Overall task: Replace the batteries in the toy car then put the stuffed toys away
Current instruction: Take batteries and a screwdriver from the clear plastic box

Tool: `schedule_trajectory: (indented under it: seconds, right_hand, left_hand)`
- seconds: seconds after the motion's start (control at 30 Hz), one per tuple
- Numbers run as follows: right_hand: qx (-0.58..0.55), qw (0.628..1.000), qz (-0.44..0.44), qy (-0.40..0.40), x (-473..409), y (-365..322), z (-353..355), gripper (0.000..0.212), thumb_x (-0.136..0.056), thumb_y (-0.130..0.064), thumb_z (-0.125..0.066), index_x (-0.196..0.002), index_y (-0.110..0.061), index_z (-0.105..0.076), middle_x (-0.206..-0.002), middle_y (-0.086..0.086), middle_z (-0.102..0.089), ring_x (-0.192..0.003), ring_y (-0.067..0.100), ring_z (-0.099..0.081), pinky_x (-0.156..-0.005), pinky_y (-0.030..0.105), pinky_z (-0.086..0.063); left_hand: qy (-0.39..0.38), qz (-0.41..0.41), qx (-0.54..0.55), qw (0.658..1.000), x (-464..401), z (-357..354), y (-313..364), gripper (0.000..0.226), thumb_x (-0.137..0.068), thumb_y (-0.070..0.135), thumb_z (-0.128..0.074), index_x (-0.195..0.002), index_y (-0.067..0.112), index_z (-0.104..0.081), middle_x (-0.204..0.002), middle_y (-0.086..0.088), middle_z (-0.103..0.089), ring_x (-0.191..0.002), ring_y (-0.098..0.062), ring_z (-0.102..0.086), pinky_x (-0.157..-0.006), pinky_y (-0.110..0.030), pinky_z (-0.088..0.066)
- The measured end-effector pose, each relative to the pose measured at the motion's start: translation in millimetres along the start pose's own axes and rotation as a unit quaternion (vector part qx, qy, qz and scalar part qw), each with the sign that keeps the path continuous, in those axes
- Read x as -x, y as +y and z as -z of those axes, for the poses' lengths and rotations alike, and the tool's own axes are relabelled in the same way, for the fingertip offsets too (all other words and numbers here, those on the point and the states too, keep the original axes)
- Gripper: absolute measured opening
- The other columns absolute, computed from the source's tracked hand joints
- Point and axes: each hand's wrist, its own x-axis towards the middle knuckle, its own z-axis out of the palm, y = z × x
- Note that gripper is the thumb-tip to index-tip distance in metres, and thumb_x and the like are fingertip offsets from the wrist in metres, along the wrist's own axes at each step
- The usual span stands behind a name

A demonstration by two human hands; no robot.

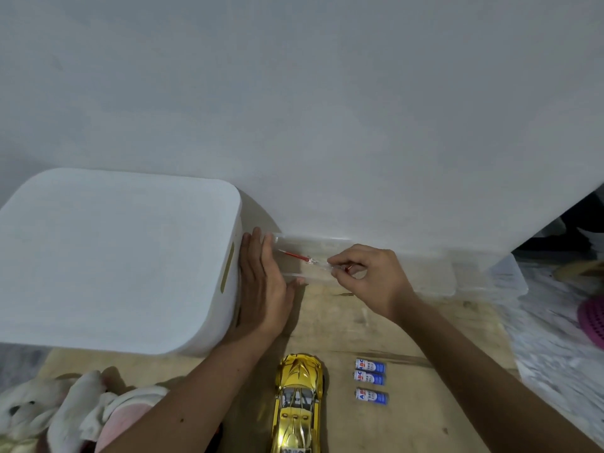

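Red-handled and thin, a screwdriver point(295, 255) lies in a clear plastic tray point(359, 256), where the right hand point(369, 276) makes its grip, fingers curled and pinching something small and red at the tool's near end. The left hand point(261, 282), fingers straight, rests flat between the tray's end and a white bin point(114, 256). Below both hands a glossy gold toy car point(299, 403) sits lengthwise on the pale wooden bench point(425, 403), with three blue-and-white batteries point(371, 380) just right of it. White stuffed toys point(65, 410) lie well left of the car. Behind stands a plain white wall point(327, 109).
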Motion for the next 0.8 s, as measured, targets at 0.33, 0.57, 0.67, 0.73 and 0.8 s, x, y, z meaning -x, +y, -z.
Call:
schedule_trajectory:
  seconds: [0.33,0.57,0.67,0.73,0.8]
  right_hand:
    - [-0.274,0.951,-0.125,0.071,39.0,-5.7,22.9,0.018,-0.087,0.000,-0.081,-0.103,-0.007,-0.082,-0.099,0.003,-0.081,-0.095,0.018,-0.078,-0.089,0.022,-0.059]
    - [-0.262,0.954,-0.120,0.079,60.8,0.8,26.2,0.016,-0.087,-0.002,-0.082,-0.102,-0.006,-0.082,-0.098,0.005,-0.081,-0.095,0.020,-0.079,-0.088,0.023,-0.060]
    - [-0.230,0.962,-0.122,0.084,74.2,5.5,26.2,0.016,-0.086,-0.002,-0.082,-0.102,-0.005,-0.082,-0.098,0.002,-0.081,-0.093,0.015,-0.079,-0.087,0.019,-0.059]
    - [-0.177,0.974,-0.112,0.084,85.9,10.1,25.1,0.017,-0.086,-0.004,-0.083,-0.102,-0.007,-0.082,-0.099,-0.001,-0.081,-0.092,0.011,-0.079,-0.088,0.019,-0.059]
    - [-0.139,0.979,-0.121,0.082,97.9,14.8,23.5,0.017,-0.085,-0.007,-0.084,-0.101,-0.011,-0.083,-0.098,-0.005,-0.081,-0.091,0.008,-0.078,-0.088,0.019,-0.059]
  left_hand:
    - [-0.072,0.019,-0.095,0.993,-2.6,3.6,8.5,0.060,-0.073,0.011,-0.094,-0.122,0.006,-0.059,-0.129,-0.019,-0.048,-0.125,-0.038,-0.045,-0.109,-0.037,-0.035]
    - [-0.125,0.039,-0.078,0.988,-4.1,22.8,14.8,0.033,-0.085,0.013,-0.085,-0.113,0.012,-0.068,-0.115,-0.011,-0.064,-0.112,-0.032,-0.057,-0.092,-0.038,-0.049]
    - [-0.146,0.034,-0.084,0.985,-5.2,30.7,16.2,0.030,-0.092,0.016,-0.079,-0.121,0.014,-0.068,-0.123,-0.011,-0.063,-0.119,-0.031,-0.055,-0.098,-0.037,-0.047]
    - [-0.157,0.024,-0.085,0.984,-4.2,35.0,15.5,0.032,-0.094,0.018,-0.077,-0.125,0.015,-0.067,-0.127,-0.011,-0.061,-0.123,-0.032,-0.053,-0.102,-0.038,-0.047]
    - [-0.164,0.016,-0.080,0.983,-1.8,37.8,15.3,0.035,-0.094,0.018,-0.076,-0.127,0.015,-0.065,-0.129,-0.012,-0.059,-0.125,-0.033,-0.052,-0.104,-0.041,-0.047]
